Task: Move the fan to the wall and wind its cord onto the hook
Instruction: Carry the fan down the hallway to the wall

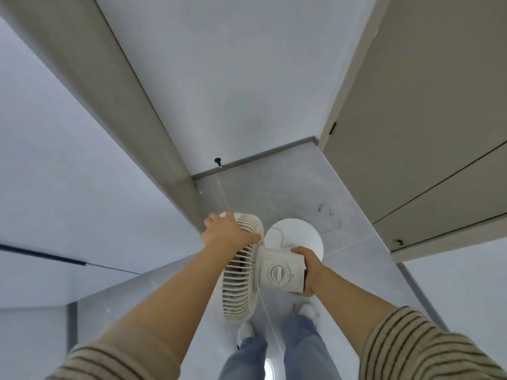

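A white pedestal fan (244, 272) stands in front of me, seen from above. Its ribbed grille faces left and its round base (296, 237) rests on the tiled floor. My left hand (227, 229) grips the top rim of the grille. My right hand (308, 267) holds the motor housing, which has a round dial (279, 274) on it. A thin white cord (279, 237) lies curled over the base. A small black hook (218, 161) sticks out low on the white wall (233, 91) ahead, just above the grey skirting.
A beige door frame (131, 105) runs along the left and a beige cabinet (425, 119) stands on the right, leaving a narrow strip of grey tiled floor (274, 193) between them. My feet (274, 325) are just behind the fan.
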Demonstrator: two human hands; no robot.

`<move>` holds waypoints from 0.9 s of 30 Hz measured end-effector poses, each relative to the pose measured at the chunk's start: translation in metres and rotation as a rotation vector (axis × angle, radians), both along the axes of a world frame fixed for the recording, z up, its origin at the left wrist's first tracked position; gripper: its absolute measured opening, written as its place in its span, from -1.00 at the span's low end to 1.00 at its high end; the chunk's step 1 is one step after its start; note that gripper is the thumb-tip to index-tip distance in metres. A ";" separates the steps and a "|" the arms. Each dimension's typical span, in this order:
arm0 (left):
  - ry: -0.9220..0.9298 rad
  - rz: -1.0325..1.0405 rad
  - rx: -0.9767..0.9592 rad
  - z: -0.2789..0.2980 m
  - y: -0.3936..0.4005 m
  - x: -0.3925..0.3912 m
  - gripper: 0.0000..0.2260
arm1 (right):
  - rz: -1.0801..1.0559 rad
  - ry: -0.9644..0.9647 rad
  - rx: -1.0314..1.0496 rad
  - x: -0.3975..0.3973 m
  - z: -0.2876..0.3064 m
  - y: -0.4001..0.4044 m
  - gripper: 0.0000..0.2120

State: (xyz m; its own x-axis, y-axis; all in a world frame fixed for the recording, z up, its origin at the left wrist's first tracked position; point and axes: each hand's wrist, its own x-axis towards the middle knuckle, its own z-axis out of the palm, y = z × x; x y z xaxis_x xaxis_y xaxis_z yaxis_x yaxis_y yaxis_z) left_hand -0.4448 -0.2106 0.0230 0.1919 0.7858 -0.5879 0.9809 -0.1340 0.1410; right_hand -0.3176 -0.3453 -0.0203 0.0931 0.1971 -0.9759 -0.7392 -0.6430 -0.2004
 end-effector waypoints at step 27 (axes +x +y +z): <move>0.004 0.167 0.151 0.048 -0.186 -0.195 -0.24 | 0.164 0.010 0.052 -0.181 0.020 -0.153 -0.79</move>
